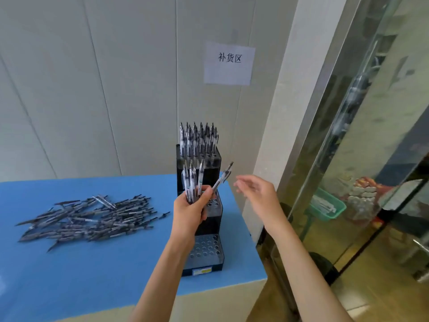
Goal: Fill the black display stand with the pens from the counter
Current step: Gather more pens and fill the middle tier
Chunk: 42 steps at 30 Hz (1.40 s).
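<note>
Up front, left hand (189, 211) clenched round a bunch of pens (194, 182), held before the black display stand's (210, 219) middle tier; right hand (257, 191) released, fingers relaxed, just beside. Top tier filled with pens; loose pile of pens (88, 220) on blue counter (92, 270), left.

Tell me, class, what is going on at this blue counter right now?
A person is stocking a black display stand with pens. The left hand grips a bunch of pens in front of the stand; the right hand hangs open beside it. The top tier is filled, the lower holes look empty, and a pile of pens lies on the counter.
</note>
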Motion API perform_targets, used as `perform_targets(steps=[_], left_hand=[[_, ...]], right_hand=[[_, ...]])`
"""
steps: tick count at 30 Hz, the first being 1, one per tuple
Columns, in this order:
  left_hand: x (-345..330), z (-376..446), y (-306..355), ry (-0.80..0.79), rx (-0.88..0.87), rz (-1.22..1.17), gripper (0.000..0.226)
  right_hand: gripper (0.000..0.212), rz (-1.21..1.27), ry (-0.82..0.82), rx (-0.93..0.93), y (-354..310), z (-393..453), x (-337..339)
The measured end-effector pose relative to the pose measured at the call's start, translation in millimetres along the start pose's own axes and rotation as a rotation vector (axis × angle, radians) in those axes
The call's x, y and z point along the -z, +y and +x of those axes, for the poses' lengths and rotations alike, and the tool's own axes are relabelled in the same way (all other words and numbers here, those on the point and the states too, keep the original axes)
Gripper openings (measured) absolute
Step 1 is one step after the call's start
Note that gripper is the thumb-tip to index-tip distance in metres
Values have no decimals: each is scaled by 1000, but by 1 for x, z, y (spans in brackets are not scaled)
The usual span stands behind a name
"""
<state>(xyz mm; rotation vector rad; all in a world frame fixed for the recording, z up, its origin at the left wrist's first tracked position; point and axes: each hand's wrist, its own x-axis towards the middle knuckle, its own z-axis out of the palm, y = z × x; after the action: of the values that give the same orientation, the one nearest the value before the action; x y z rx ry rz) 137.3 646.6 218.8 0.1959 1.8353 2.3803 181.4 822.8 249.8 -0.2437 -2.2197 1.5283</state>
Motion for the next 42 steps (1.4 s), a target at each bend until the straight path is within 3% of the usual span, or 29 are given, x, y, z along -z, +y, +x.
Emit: perform_targets(steps=[9, 14, 17, 20, 28, 32, 42], left_hand=[[-1, 28, 12, 117, -52, 78, 16], [-6, 43, 21, 203, -36, 42, 20], [0, 49, 25, 258, -11, 1, 34], [13, 54, 26, 292, -41, 31, 39], [32, 57, 33, 308, -103, 42, 32], [36, 61, 34, 346, -135, 33, 21], [33, 73, 27, 375, -158, 62, 24]], right_hand=[[14, 226, -146, -53, -9, 63, -35], [11, 454, -103, -134, -21, 91, -43], [4, 505, -3, -51, -32, 116, -39], [13, 287, 95, 168, -41, 142, -39], [10, -80, 42, 462, -50, 168, -56], [9, -126, 21, 483, -45, 177, -59], [10, -261, -27, 456, -14, 169, -74]])
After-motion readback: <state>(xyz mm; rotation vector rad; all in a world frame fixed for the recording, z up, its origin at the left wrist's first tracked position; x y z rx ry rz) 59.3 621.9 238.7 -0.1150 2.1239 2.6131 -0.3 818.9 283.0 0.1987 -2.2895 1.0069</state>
